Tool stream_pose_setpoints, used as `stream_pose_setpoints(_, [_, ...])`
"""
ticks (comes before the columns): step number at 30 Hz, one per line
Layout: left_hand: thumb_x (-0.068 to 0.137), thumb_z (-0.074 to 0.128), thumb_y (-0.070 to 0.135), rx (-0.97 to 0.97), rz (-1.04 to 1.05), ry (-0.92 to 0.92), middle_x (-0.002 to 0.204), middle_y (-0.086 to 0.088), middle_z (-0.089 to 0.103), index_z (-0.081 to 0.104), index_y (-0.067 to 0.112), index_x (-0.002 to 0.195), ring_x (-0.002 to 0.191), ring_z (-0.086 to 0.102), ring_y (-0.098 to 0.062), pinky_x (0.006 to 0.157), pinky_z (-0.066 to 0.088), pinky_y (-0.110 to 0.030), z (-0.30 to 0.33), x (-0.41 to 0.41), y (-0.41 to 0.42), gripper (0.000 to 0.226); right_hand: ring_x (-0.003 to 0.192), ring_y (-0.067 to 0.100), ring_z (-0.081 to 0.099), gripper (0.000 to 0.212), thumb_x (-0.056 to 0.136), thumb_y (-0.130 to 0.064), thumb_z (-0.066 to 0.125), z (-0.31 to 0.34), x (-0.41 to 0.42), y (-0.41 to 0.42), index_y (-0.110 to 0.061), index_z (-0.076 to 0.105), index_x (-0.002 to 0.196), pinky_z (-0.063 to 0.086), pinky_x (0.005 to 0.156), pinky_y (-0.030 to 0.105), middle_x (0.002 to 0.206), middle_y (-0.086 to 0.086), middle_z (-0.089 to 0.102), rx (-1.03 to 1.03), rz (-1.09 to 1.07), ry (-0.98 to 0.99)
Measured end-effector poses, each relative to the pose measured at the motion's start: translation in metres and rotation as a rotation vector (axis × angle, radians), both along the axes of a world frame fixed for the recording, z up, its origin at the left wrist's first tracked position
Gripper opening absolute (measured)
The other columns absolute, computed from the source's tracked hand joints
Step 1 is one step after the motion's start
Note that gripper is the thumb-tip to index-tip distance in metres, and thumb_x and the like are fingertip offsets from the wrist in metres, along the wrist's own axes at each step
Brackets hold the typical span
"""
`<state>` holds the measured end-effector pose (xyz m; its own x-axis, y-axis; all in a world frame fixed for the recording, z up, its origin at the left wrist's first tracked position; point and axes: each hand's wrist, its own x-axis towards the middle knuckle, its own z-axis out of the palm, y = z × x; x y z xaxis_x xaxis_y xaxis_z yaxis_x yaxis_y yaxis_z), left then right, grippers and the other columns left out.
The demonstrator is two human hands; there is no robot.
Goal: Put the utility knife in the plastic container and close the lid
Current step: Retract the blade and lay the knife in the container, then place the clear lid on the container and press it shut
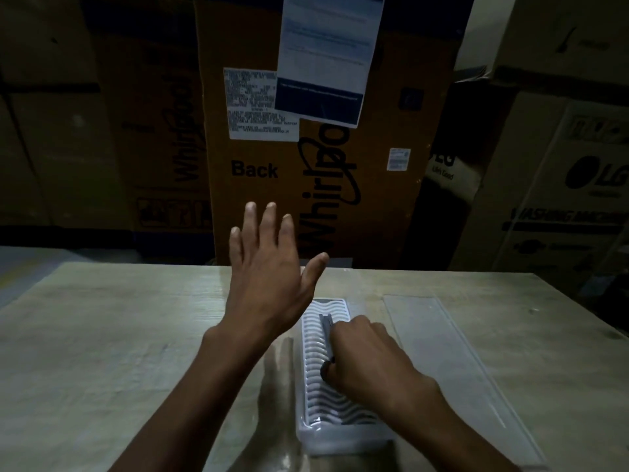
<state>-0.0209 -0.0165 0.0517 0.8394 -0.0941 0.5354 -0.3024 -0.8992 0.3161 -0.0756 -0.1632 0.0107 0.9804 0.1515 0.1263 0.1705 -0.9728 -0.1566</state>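
A long white plastic container point(308, 434) with a wavy ribbed insert lies lengthwise on the wooden table, just right of centre. The grey utility knife point(326, 330) rests along the insert inside it. My right hand point(369, 361) is closed around the knife's near end, over the container. My left hand point(269, 267) hovers above the table left of the container's far end, fingers spread, holding nothing. The clear flat lid point(452, 362) lies on the table to the right of the container, apart from it.
The pale wooden table point(102, 352) stretches left of the container. Tall cardboard appliance boxes point(323, 165) stand close behind the table's far edge. More boxes are stacked at the far right point(561, 199). The scene is dim.
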Motion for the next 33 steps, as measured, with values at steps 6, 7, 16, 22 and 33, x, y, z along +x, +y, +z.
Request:
stream_pose_setpoints(6, [0.085, 0.015, 0.073, -0.027, -0.027, 0.055, 0.171, -0.005, -0.003, 0.013, 0.020, 0.157, 0.154, -0.022, -0.024, 0.121, -0.010, -0.048, -0.001, 0.001, 0.000, 0.090, 0.070, 0.012, 0.057, 0.035, 0.089, -0.046, 0.068, 0.017, 0.002, 0.000, -0.020, 0.067, 0.112, 0.043, 0.058, 0.023, 0.093, 0.002, 0.068, 0.038, -0.044, -0.028])
stream_pose_setpoints(7, [0.084, 0.016, 0.073, -0.034, -0.033, 0.072, 0.171, -0.005, -0.001, 0.014, 0.020, 0.157, 0.155, -0.019, -0.024, 0.122, -0.008, -0.049, -0.001, 0.002, 0.001, 0.090, 0.066, 0.010, 0.056, 0.033, 0.089, -0.049, 0.066, 0.027, 0.003, -0.005, -0.021, 0.069, 0.106, 0.041, 0.057, 0.024, 0.085, -0.001, 0.067, 0.059, -0.081, -0.069])
stream_pose_setpoints(16, [0.094, 0.046, 0.058, -0.081, -0.080, 0.155, 0.167, -0.005, 0.021, 0.026, 0.020, 0.155, 0.154, 0.010, -0.030, 0.121, 0.022, -0.053, 0.002, 0.000, 0.002, 0.074, 0.102, 0.025, 0.060, 0.049, 0.079, -0.064, 0.068, 0.017, 0.036, -0.109, -0.024, 0.058, 0.106, 0.054, 0.091, 0.049, 0.122, 0.006, 0.060, -0.046, -0.428, 0.248])
stream_pose_setpoints(22, [0.095, 0.048, 0.054, -0.075, -0.090, 0.287, 0.160, -0.011, 0.034, 0.034, 0.017, 0.151, 0.142, 0.037, -0.032, 0.108, 0.041, -0.047, -0.003, -0.003, 0.000, 0.068, 0.118, 0.030, 0.053, 0.077, 0.071, -0.063, 0.076, 0.002, 0.041, -0.123, -0.025, 0.046, 0.131, 0.052, 0.099, 0.047, 0.147, 0.011, 0.040, 0.056, -0.448, 0.352])
stream_pose_setpoints(33, [0.102, 0.041, 0.046, -0.226, -0.061, 0.600, 0.121, -0.016, 0.063, 0.051, 0.011, 0.135, 0.091, 0.070, -0.028, 0.078, 0.064, -0.044, -0.004, -0.006, 0.001, 0.049, 0.117, 0.043, 0.062, 0.064, 0.077, -0.055, 0.059, 0.074, 0.030, -0.137, -0.021, 0.058, 0.132, 0.058, 0.079, 0.056, 0.134, 0.017, 0.062, 1.631, 0.011, 0.214])
